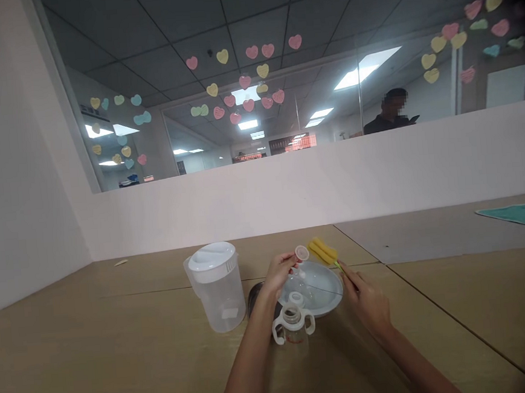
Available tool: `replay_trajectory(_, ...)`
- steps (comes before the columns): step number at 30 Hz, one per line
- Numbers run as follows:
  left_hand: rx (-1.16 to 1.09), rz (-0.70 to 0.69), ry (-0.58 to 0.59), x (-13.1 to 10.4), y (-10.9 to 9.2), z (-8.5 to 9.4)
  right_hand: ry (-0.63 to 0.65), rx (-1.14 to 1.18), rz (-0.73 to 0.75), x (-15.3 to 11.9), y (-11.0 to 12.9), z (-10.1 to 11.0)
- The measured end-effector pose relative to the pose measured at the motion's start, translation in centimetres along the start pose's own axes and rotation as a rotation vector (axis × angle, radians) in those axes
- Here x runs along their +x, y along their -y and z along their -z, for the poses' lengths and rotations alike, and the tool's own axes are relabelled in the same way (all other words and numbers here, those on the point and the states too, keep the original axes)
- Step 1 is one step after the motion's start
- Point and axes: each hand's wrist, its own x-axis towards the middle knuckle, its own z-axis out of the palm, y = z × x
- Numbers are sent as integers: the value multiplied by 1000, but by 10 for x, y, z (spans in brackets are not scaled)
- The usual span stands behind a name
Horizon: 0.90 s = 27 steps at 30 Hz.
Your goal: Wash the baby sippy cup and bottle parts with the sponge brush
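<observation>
My left hand (280, 272) pinches a small round bottle part (301, 253) with a pale rim, above the far side of a white bowl (332, 300). My right hand (368, 300) grips the green handle of a yellow sponge bottle brush (323, 251). The brush head is tilted up, close to the round part with a small gap. Inside the bowl are clear and white pieces, including a white ring (296, 299); the rest are hard to make out. In front of the bowl stands an uncapped clear baby bottle (294, 333) with two white side handles.
A translucent pitcher (224, 302) with a white lid stands left of the bowl. My left forearm partly covers a dark container (255, 300). A teal cloth (523, 215) lies far right. Behind the table is a white wall (299, 196) with a window; a person (386, 120) shows in the glass.
</observation>
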Motion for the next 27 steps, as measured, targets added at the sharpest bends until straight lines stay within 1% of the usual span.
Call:
replay_trajectory(3, -60, 24, -58, 3, 1, 2, 14, 28, 2, 0, 4, 3)
replay_trajectory(6, -122, 56, -104, 5, 2, 5, 40, 89, 89, -3, 9, 3)
replay_trajectory(8, -158, 89, -114, 5, 2, 7, 44, 98, 148, -5, 12, 0)
replay_trajectory(12, -189, 155, -119, 6, -1, 7, 30, 54, 255, -8, 10, -7)
replay_trajectory(15, -168, 170, -137, 7, -3, 7, 30, -9, 332, -8, 4, -10)
replay_trajectory(18, -100, 138, -177, 7, -4, 10, 44, -79, 382, -6, -4, -10)
replay_trajectory(20, -25, 98, -204, 6, -5, 15, 45, -104, 380, -6, -6, -8)
replay_trajectory(24, 194, 62, -230, 6, -6, 34, 3, -113, 334, -5, -7, -7)
replay_trajectory(27, 407, 70, -269, 9, -3, 50, -59, -112, 356, -4, -6, -8)
